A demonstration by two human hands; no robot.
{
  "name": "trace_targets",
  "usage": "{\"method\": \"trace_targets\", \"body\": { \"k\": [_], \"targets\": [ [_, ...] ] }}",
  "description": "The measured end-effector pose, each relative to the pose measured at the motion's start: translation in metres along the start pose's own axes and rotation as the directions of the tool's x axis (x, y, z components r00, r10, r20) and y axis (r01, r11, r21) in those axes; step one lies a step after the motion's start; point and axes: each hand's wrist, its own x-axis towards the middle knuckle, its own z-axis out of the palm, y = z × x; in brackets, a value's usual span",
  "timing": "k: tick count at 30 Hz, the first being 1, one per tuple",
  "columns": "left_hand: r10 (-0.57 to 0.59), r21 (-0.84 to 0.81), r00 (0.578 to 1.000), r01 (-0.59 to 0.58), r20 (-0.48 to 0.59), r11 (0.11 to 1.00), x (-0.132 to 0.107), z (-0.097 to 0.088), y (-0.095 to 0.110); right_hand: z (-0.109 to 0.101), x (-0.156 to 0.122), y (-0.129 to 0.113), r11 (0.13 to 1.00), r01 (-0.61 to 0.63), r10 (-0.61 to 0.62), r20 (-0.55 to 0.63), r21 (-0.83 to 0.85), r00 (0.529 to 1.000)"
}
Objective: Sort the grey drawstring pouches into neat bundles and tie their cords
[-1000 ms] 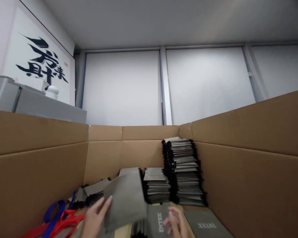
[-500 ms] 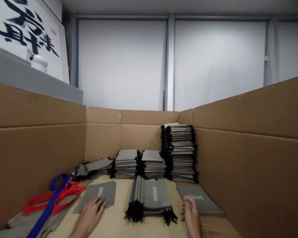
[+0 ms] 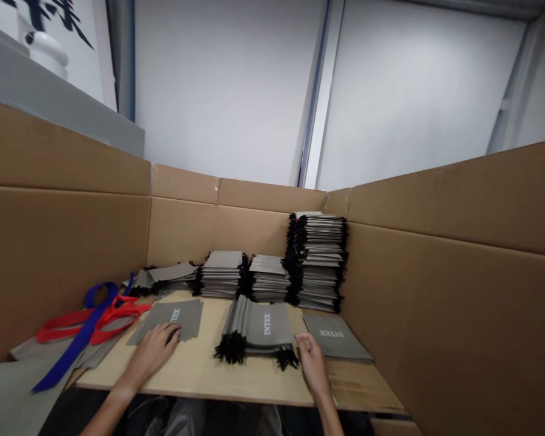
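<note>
My left hand rests with its fingers stretched out flat on a few grey fabric pouches marked INTEX. In the middle of the board, a stack of grey INTEX pouches with black drawstring ends fans out to the left. Just right of that stack is my right hand, its fingers curled and pressed together. Whether anything is between those fingertips cannot be made out. Beside it on the right lies another flat grey pouch pile, its print upside down.
Tall pouch stacks stand at the back right, with lower stacks to their left. Red straps and a blue strap lie at left over grey fabric. Cardboard walls enclose the pale board.
The view has tipped downward, showing the board's front edge and my lap. My right hand is now closer to the middle stack. My left hand stays on the left pouches.
</note>
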Motion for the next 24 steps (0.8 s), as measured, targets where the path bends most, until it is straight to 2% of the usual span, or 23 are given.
{"method": "trace_targets", "body": {
  "k": [3, 9, 19, 24],
  "targets": [
    [-0.023, -0.004, 1.000, 0.023, -0.019, 1.000, 0.0037, 0.0011, -0.0021, -0.0011, 0.0006, -0.0037, 1.000, -0.016, 0.016, 0.055, -0.009, 0.998],
    [-0.048, 0.021, 0.997, 0.050, -0.058, 0.999, 0.0085, 0.0064, -0.0042, -0.0006, -0.0001, -0.0036, 0.999, -0.041, 0.042, 0.083, -0.004, 0.996],
    [-0.048, 0.045, 0.997, 0.046, 0.060, 0.998, 0.0060, 0.0051, -0.0049, -0.0002, -0.0001, -0.0071, 0.999, -0.023, 0.021, 0.066, 0.030, 0.998],
    [-0.076, 0.081, 0.996, 0.071, 0.057, 0.994, 0.0052, 0.0026, -0.0019, -0.0007, -0.0003, -0.0086, 0.999, -0.032, 0.030, 0.058, 0.037, 0.998]
  ]
}}
